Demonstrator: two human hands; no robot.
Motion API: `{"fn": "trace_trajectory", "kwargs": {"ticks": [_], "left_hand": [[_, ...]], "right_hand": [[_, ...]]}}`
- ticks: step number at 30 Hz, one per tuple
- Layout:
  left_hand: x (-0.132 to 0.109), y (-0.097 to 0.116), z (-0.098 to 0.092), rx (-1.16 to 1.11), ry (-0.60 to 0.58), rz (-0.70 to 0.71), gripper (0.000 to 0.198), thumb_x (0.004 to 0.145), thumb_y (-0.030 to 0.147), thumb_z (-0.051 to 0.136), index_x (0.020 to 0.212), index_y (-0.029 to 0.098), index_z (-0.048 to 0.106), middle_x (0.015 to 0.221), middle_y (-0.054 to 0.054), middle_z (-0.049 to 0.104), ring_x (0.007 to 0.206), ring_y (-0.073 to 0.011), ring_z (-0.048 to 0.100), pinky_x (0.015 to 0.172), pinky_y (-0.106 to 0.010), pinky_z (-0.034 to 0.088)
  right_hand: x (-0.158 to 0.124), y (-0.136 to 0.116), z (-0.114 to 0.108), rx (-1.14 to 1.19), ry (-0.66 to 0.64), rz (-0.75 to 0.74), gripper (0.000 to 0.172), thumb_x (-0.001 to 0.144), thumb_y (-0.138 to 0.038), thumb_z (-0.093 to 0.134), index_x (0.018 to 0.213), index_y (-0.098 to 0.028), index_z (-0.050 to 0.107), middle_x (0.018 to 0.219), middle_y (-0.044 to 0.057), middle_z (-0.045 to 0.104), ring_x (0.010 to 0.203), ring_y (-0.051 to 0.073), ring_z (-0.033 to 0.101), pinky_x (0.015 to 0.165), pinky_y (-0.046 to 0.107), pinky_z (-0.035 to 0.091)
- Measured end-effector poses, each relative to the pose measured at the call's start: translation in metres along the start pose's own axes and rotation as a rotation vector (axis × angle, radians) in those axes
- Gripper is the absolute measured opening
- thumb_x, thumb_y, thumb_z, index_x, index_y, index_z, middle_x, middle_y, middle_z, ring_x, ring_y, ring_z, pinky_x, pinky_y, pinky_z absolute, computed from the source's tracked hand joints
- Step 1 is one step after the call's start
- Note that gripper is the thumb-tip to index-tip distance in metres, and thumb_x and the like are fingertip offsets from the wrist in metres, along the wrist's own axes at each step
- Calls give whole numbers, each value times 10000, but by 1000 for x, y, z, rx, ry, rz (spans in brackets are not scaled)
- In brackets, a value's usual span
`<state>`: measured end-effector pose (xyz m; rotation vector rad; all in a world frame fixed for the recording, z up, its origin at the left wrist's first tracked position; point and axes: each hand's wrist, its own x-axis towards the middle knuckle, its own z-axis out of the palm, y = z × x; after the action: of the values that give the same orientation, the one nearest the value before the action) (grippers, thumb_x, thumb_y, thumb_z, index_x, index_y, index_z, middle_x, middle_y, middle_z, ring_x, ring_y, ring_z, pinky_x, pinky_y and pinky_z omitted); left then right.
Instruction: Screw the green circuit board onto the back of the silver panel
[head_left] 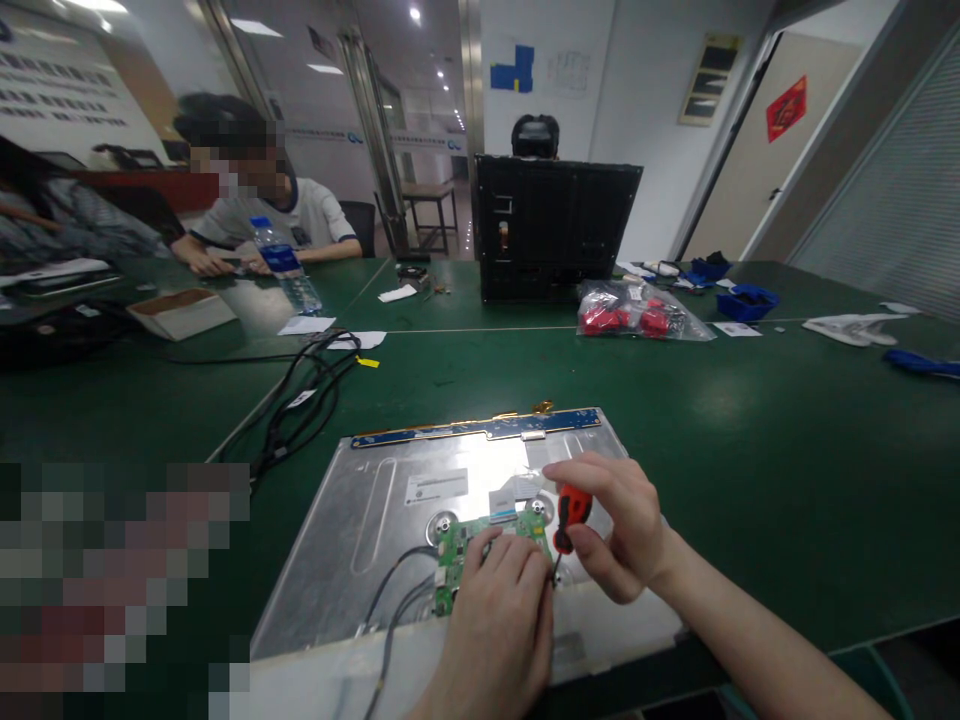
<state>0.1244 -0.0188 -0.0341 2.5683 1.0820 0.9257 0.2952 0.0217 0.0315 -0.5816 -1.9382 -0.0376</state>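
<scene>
A screwdriver [573, 512] with a red and black handle is held upright in my right hand [619, 525], pinched between fingers and thumb. Its thin shaft points down at the right edge of a green circuit board [448, 560]. My left hand [501, 610] lies over that board with its fingers together and bent, holding it down and hiding much of it. Underneath is a silver metal display panel [360, 540], lying flat, with a blue circuit strip [465, 430] along its far edge. Dark cables [405, 590] run from the board's left side. The screwdriver's tip is partly hidden.
Black cables [315, 400] lie coiled left of the panel on the green table [750, 480]. Farther back stand a water bottle [285, 265], an open box [184, 312], a black monitor [555, 230] and a plastic bag with red parts [637, 312]. People sit across the table.
</scene>
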Motion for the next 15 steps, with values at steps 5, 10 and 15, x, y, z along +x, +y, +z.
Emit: {"fn": "trace_trajectory", "kwargs": {"ticks": [5, 10, 15], "left_hand": [[-1, -1, 0, -8, -21, -20, 191, 896, 76, 441, 898, 208, 579, 884, -38, 645, 861, -241, 579, 967, -481, 381], [-1, -1, 1, -12, -21, -14, 195, 879, 70, 444, 892, 207, 582, 878, -38, 642, 857, -245, 573, 955, -473, 384], [-1, 0, 0, -8, 8, -6, 186, 878, 63, 445, 872, 204, 566, 860, -31, 635, 844, -239, 572, 949, -458, 384]], "right_hand": [[1, -1, -2, -21, 0, 16, 388, 815, -168, 417, 1174, -129, 558, 727, 28, 597, 593, 169, 578, 527, 286, 464], [0, -3, -1, -71, 9, 34, 380, 817, -174, 441, 1180, -165, 551, 706, 2, 600, 566, 156, 583, 514, 271, 468], [0, -4, 0, -129, 36, 17, 318, 841, -194, 484, 1152, -175, 547, 636, -28, 555, 522, 143, 551, 474, 255, 431]]}}
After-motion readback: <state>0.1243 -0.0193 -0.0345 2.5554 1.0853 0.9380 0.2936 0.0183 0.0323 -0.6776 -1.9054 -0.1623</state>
